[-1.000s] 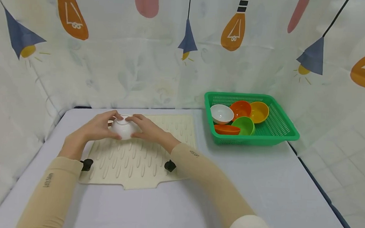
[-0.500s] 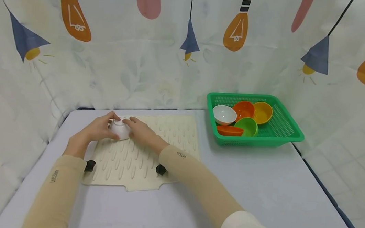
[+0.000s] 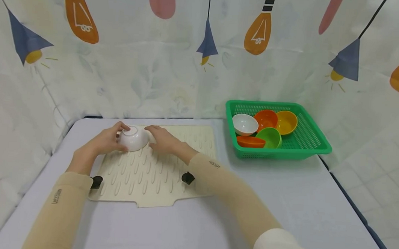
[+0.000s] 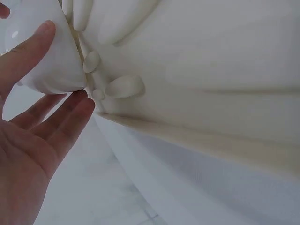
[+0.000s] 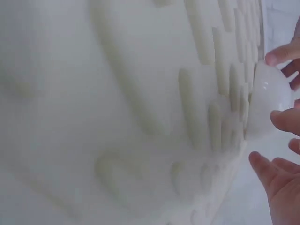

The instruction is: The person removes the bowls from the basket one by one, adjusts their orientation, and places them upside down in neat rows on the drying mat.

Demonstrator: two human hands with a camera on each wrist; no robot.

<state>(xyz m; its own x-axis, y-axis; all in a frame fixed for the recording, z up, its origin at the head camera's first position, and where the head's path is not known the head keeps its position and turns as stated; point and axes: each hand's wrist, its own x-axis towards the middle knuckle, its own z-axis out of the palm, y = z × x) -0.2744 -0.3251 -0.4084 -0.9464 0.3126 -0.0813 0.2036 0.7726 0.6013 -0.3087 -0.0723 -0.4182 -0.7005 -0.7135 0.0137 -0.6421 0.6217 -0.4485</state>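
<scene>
A white bowl (image 3: pixel 134 139) sits upside down on the cream ribbed mat (image 3: pixel 142 178), near its far left corner. My left hand (image 3: pixel 107 137) holds the bowl's left side; in the left wrist view the thumb lies on its wall and the other fingers (image 4: pixel 70 124) are at the rim. My right hand (image 3: pixel 166 141) is beside the bowl's right side, with its fingers spread. In the right wrist view, the right-hand fingers (image 5: pixel 265 168) point at the bowl (image 5: pixel 267 101) and hold nothing.
A green basket (image 3: pixel 307 141) stands at the back right. It holds a white bowl (image 3: pixel 245 124), a yellow bowl (image 3: pixel 287 122), a green bowl (image 3: pixel 270 137) and orange bowls (image 3: pixel 266 118). A white cloth covers the table (image 3: pixel 284 189), and a printed curtain (image 3: pixel 174 82) hangs behind.
My right hand moved left onto the bowl, then back to the right, uncovering the bowl's right side. My left hand stays at the bowl's left side.
</scene>
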